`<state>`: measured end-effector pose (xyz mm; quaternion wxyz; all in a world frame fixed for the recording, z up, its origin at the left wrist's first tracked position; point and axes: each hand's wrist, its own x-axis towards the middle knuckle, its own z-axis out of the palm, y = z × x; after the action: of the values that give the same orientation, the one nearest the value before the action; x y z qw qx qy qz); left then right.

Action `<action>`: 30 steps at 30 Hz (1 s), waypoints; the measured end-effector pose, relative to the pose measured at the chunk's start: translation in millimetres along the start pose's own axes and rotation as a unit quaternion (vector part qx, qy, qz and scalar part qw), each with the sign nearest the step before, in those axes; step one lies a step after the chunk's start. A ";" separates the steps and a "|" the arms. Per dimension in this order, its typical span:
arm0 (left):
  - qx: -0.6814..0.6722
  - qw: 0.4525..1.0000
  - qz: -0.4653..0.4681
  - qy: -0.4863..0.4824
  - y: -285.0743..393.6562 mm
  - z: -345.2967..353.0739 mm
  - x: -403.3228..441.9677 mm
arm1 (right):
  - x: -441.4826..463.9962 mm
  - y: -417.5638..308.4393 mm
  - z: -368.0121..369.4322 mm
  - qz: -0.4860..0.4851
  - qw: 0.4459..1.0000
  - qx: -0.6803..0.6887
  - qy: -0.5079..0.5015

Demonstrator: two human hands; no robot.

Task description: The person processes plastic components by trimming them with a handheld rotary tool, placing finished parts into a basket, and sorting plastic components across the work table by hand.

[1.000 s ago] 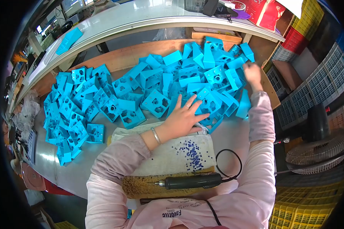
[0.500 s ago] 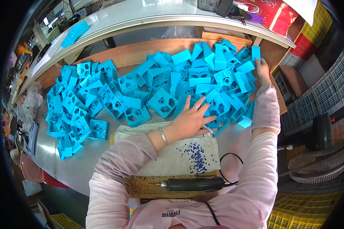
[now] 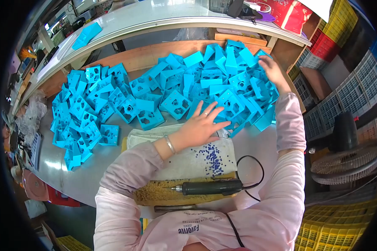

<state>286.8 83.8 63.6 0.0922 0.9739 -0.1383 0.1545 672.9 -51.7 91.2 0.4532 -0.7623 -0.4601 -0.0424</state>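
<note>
My left hand (image 3: 201,127), with a ring and a bangle, is spread over the near edge of a heap of bright blue plastic parts (image 3: 178,104). Its fingertips reach a blue part (image 3: 230,103) with cut-out holes, and nothing shows in its grasp. My right hand (image 3: 274,73) is at the heap's far right corner, fingers apart and bent against a blue part (image 3: 262,53). Below my left hand, small dark blue pieces (image 3: 213,161) lie scattered on a whitish cloth (image 3: 180,169). A black electric screwdriver (image 3: 211,187) rests on a brown rough pad (image 3: 148,192).
A wooden board (image 3: 151,54) borders the heap at the back, under a raised shelf (image 3: 155,16). The screwdriver's cord (image 3: 262,169) loops on the right. A fan (image 3: 347,163) and stacked crates (image 3: 356,83) stand right of the table. Plastic bags (image 3: 33,111) lie left.
My right hand has moved left, along with blue parts at the heap's right edge. The upright part by its fingers now leans into the heap. My left hand stays spread; the view has shifted slightly.
</note>
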 end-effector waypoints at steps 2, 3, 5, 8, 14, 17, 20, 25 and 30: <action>0.008 1.000 0.000 -0.012 4.6 -18.5 -15.4 | -13.8 21.0 -27.4 0.066 0.996 -0.062 0.026; 0.012 1.000 -0.006 -0.011 8.0 -27.2 -25.1 | -27.4 14.6 -48.3 0.128 0.985 -0.114 0.009; 0.025 0.999 -0.022 -0.004 13.0 -46.4 -48.9 | -75.6 -49.5 -71.5 0.223 0.958 -0.163 -0.075; 0.023 0.998 -0.061 -0.006 22.0 -71.3 -86.2 | -121.9 -69.9 -86.1 0.372 0.895 -0.130 -0.208; -0.017 0.987 -0.157 0.005 51.2 -100.3 -169.5 | -159.9 -10.2 -28.2 0.198 0.950 -0.124 -0.205; -0.043 0.979 -0.200 0.027 69.3 -108.1 -210.0 | -152.1 -22.3 -4.7 0.162 0.956 -0.203 -0.133; -0.065 0.965 -0.249 0.048 86.3 -108.1 -249.5 | -150.2 -5.2 -9.8 0.142 0.953 -0.247 -0.105; 0.002 0.946 -0.315 0.077 103.6 -106.3 -297.2 | -131.0 -93.1 -20.9 0.116 0.963 -0.228 -0.083; 0.003 0.919 -0.356 0.167 133.5 -92.5 -337.8 | -138.6 -221.2 3.5 -0.029 0.998 -0.045 -0.030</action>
<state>-87.2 59.6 58.1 0.1600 0.9191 0.2356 0.2724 428.5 -104.3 166.7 0.4029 -0.7694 -0.4927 -0.0534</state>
